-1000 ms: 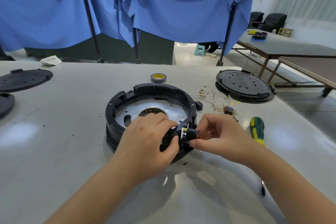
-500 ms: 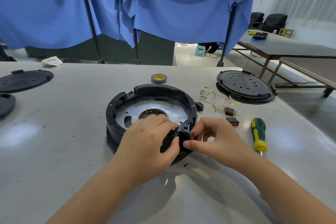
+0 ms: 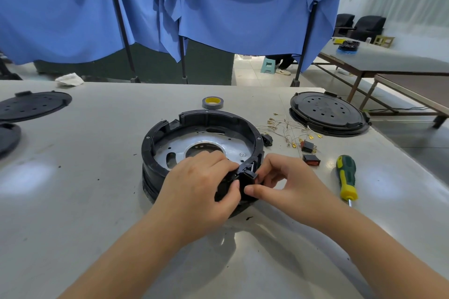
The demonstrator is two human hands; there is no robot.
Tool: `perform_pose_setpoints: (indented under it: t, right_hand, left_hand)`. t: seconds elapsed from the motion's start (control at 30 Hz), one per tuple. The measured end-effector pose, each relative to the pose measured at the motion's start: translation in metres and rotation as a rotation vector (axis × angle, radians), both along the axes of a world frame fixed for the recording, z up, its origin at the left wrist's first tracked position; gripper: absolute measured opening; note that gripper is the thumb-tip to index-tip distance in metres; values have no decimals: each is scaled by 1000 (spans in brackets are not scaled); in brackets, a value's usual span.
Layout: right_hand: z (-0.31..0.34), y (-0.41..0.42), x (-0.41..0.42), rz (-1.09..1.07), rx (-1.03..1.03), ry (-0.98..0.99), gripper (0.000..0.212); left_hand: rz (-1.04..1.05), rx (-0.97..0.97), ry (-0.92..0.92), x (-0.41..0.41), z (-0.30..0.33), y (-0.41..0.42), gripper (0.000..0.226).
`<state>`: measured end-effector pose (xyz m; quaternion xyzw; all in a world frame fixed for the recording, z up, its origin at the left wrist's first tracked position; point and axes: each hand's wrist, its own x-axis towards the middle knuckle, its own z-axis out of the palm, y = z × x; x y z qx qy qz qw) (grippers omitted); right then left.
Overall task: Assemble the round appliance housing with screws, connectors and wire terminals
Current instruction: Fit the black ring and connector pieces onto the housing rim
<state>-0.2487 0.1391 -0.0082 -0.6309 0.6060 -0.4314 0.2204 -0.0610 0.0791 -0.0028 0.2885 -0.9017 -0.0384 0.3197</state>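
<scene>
A round black housing [image 3: 201, 119] with a silver metal plate inside stands mid-table. My left hand [image 3: 196, 184] grips its near rim, thumb against the outer wall. My right hand [image 3: 284, 182] pinches a small black connector [image 3: 249, 175] at a notch in that rim; thumb and fingers hide most of it. Thin wires with gold terminals [image 3: 289, 131] lie to the right of the housing, beside two black-and-red rocker switches [image 3: 309, 153].
A green-and-yellow screwdriver [image 3: 346, 177] lies at the right. A black round lid [image 3: 328, 114] sits at the far right, another black round lid [image 3: 31, 105] at the far left. A tape roll [image 3: 213, 102] is behind the housing. Blue curtains hang at the table's far edge.
My right hand has moved left and pushed the connector against the housing rim; its metal contacts no longer show. The rocker switches behind it are now uncovered. My left hand stays put.
</scene>
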Motion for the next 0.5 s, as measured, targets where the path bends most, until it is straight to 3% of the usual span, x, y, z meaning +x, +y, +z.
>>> perform_pose_setpoints:
  t: [0.5]
  right_hand:
    - [-1,-2,1,-16,34,45,20]
  left_hand:
    - [-6,-14,21,-1,-1,0,30]
